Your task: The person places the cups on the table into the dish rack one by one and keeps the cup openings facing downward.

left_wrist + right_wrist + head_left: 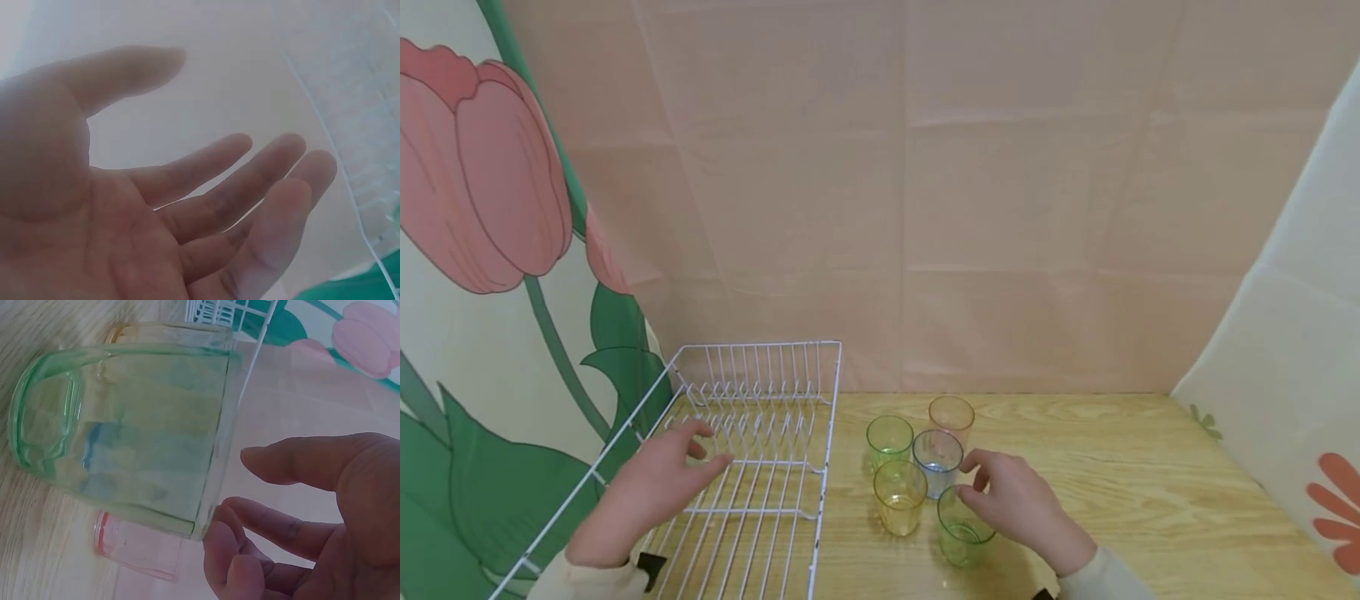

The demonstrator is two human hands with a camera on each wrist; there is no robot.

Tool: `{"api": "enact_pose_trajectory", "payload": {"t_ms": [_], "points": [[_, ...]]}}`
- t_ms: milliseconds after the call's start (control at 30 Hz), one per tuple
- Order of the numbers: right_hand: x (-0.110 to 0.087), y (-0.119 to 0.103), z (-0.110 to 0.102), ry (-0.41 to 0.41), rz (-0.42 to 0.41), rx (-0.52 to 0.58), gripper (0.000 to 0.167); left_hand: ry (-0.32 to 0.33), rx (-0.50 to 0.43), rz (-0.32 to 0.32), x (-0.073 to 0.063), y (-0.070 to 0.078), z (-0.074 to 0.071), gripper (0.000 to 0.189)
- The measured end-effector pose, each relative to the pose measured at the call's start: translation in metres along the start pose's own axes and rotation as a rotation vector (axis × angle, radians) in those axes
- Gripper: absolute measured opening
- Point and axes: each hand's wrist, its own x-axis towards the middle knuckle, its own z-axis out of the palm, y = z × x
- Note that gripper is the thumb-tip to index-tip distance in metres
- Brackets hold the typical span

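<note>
My left hand hovers over the white wire dish rack, and in the left wrist view its loosely bent fingers have nothing between them. Beside the rim of the front green glass is my right hand. The right wrist view shows that green glass upright on the table, the thumb apart from it and the other fingertips right at its rim. Close by stand a yellow glass, a blue glass, a second green glass and a pink glass.
The wood-grain table stretches to the right of the glasses. A pinkish cloth wall rises behind it. On the left is a tulip-printed sheet, and a pale sheet with a red flower hangs at the right.
</note>
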Motion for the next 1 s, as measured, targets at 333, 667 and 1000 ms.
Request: {"api": "enact_pose_trajectory", "payload": {"t_ms": [333,667,1000], "points": [[0.004,0.014,0.000,-0.001,0.050,-0.071,0.023,0.017,-0.079,0.022,-0.020,0.032,0.014,0.046],[0.006,0.027,0.006,-0.088,0.075,-0.013,0.009,-0.003,-0.110,0.053,-0.028,0.048,0.023,0.044],[0.008,0.037,0.004,-0.216,0.000,0.148,0.022,-0.007,-0.133,0.074,-0.031,0.050,0.021,0.041]]}}
